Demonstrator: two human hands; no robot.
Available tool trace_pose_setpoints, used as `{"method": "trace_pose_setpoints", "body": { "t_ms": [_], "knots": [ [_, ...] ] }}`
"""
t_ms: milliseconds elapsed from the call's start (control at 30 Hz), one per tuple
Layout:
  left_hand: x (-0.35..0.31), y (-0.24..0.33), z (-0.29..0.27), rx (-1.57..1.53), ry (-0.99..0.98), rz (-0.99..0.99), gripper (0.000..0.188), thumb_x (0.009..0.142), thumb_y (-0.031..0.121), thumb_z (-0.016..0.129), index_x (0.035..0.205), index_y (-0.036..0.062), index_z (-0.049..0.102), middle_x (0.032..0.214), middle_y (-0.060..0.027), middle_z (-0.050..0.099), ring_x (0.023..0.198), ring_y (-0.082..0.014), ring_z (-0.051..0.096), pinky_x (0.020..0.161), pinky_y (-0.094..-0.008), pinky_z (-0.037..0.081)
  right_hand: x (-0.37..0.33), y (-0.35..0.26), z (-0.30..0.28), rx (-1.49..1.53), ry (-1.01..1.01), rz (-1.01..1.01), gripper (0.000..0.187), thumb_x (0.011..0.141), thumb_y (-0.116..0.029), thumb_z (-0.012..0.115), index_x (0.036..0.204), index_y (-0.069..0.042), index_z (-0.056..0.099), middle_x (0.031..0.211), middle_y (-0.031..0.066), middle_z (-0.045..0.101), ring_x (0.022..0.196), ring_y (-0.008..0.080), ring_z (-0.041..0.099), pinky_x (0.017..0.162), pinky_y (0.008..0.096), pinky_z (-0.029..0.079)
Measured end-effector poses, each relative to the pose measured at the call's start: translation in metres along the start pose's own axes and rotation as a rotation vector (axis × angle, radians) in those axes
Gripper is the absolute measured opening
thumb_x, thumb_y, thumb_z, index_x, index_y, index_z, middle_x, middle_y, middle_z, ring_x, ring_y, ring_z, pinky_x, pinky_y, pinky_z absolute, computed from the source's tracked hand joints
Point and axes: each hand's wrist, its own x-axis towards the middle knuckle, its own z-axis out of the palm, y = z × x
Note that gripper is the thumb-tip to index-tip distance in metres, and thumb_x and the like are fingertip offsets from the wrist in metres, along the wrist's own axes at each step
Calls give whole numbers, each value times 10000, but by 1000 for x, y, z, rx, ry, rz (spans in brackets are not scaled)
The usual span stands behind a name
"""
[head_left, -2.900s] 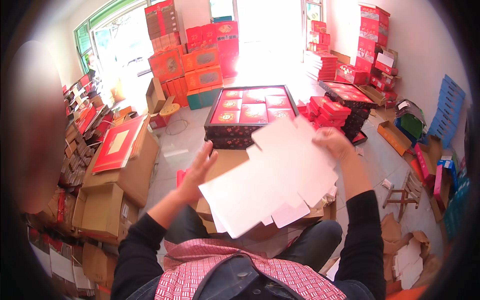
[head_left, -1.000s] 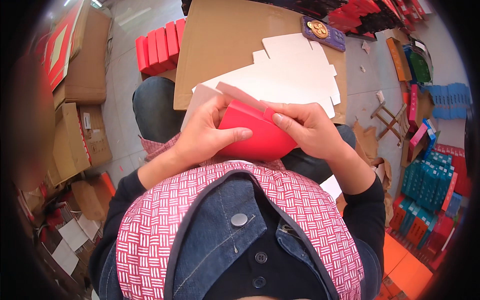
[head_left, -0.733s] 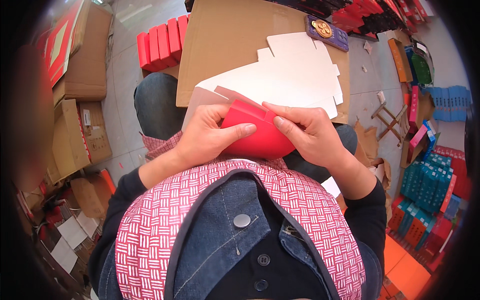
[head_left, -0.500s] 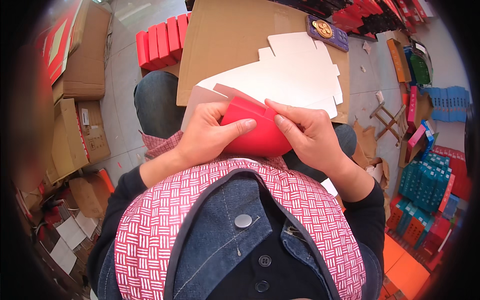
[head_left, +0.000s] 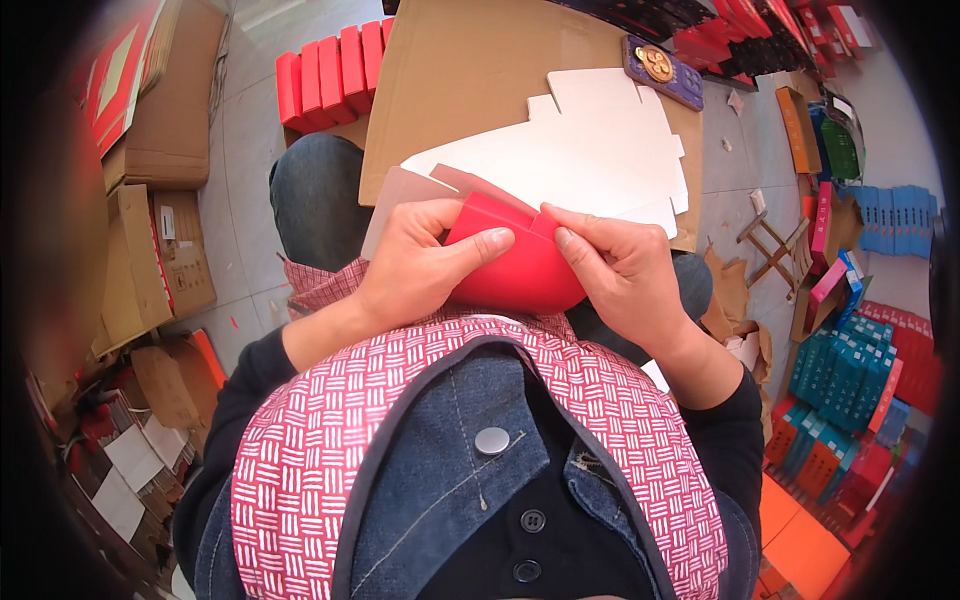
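Note:
A red cardboard box blank (head_left: 515,270), partly folded, is held over my lap between both hands. My left hand (head_left: 425,250) grips its left side, thumb lying on the red face and fingers hidden behind. With thumb and forefinger, my right hand (head_left: 610,260) pinches the upper right edge beside a small tab. A narrow flap stands up along the far edge. Just beyond lie flat white box blanks (head_left: 590,140), spread over a brown cardboard sheet (head_left: 440,70); the nearest one reaches under my hands.
A purple phone (head_left: 662,70) with a gold round ornament rests at the sheet's far right corner. Several red boxes (head_left: 330,80) stand in a row at the far left. Brown cartons (head_left: 150,130) fill the left side. Stacked teal boxes (head_left: 845,370) and a small wooden stool (head_left: 775,245) are on the right.
Both hands keep nearly the same hold on the red box blank. The whole view has shifted slightly; nothing has been let go or newly taken.

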Motion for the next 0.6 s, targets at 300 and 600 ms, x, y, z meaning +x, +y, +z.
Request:
{"method": "trace_pose_setpoints", "body": {
  "t_ms": [300,600],
  "knots": [
    [-1,-3,-3,-42,15,15,186,883,106,656,974,-55,681,865,-76,692,748,-90,626,651,-229,522,-6,-2,6,-91,26,-126,226,845,-42,610,1055,20,668,844,208,675,722,282,686,644,319,532],
    [1,5,0,1,14,31,199,886,124,655,965,-58,674,845,-78,690,738,-90,623,641,-227,517,-1,3,9,-241,81,-406,241,835,-55,633,1062,21,651,934,189,683,783,308,684,687,335,559]
  ]
}}
